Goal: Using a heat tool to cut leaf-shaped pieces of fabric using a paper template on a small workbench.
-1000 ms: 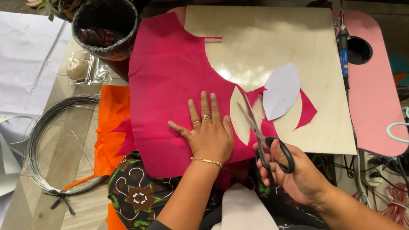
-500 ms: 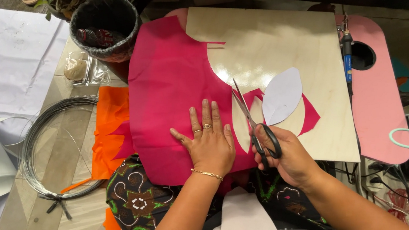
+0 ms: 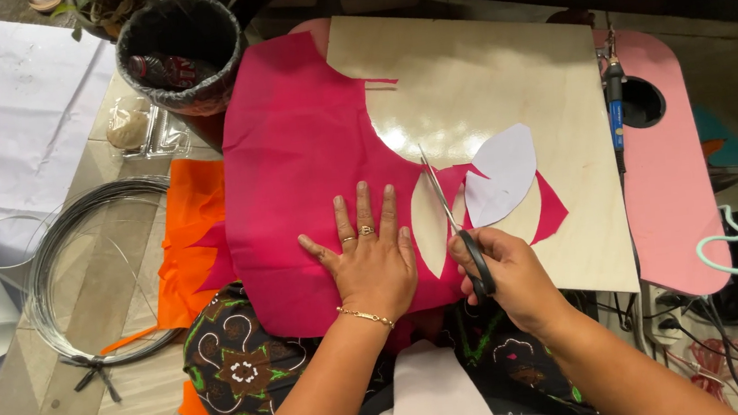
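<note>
Clenched on scissors [image 3: 459, 226], right hand [image 3: 506, 275] has advanced—left hand [image 3: 372, 261] stays flat on pink fabric [image 3: 292, 161].

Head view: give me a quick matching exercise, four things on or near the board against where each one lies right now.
Things:
1. scissors
2. white leaf-shaped template
3. coil of wire
4. black bin

Places:
A. on the floor left of the orange sheet
B. at the top left corner of the pink sheet
C. in the right hand, blades pointing away over the wooden board
D. on the board, just right of the blades

The left hand lies flat on the pink sheet.

Pairs: 1-C, 2-D, 3-A, 4-B
</note>
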